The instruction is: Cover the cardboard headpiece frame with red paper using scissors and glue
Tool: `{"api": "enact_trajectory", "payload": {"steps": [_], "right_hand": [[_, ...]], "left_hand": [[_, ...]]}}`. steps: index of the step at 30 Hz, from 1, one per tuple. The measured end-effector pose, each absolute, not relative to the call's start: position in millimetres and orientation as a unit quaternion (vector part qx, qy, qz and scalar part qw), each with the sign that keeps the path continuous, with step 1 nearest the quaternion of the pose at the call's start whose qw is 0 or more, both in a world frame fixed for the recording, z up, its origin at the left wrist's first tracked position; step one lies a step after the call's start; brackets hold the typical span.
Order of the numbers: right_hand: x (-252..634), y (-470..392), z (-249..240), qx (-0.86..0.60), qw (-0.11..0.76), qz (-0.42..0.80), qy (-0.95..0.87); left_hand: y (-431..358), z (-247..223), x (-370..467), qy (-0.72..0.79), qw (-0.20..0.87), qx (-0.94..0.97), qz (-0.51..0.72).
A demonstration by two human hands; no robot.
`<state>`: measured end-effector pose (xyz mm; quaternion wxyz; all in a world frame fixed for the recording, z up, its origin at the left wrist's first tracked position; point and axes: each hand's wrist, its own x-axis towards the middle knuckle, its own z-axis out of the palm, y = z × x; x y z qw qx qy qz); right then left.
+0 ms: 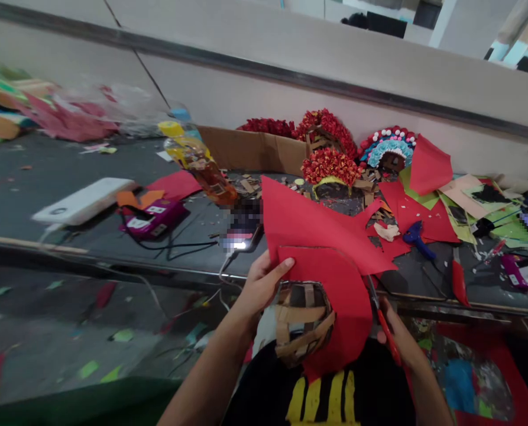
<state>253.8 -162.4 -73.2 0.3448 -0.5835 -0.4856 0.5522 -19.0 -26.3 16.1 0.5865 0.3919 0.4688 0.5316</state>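
My left hand [266, 281] pinches the upper left part of a red sheet [346, 296], its thumb on top. The sheet covers a curved shape and its loose upper part sticks out over the table edge. Below it hangs a frame of brown cardboard strips [305, 319]. On the right, my right hand [397, 331] is closed on the red handles of scissors [388, 334]. The scissor blades point up and touch the sheet's right edge. My right fingers are partly hidden behind the handles.
On the dark table [113, 154] stand a tilted bottle [201, 168], a white power bank [84, 201], a purple box [157, 219], and a phone [243, 234]. At right lie a blue glue gun [418, 239], a red-handled tool [459, 278] and paper scraps. Flowered headpieces [330, 165] stand behind.
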Motion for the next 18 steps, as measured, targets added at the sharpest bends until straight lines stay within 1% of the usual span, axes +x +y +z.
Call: {"api": "enact_trajectory", "payload": {"steps": [3,8,14,18], "right_hand": [[247.3,-155.2,-59.8,-0.592,0.329,0.527,-0.513],[245.9,-147.5,-48.7,-0.588,0.33,0.475,-0.565],[245.9,-143.1,-47.9,-0.58,0.325,0.431,-0.61],[245.5,-142.8,-47.8,-0.572,0.33,0.43,-0.616]], "left_hand": [[-25.4,5.2,-19.5,0.458,0.582,0.422,0.523],[-23.5,-10.8,-19.6,0.457,0.554,0.475,0.509],[-29.1,-13.4,-15.9,0.471,0.526,0.49,0.511],[-28.9,-12.5,-15.6,0.476,0.504,0.512,0.507]]}}
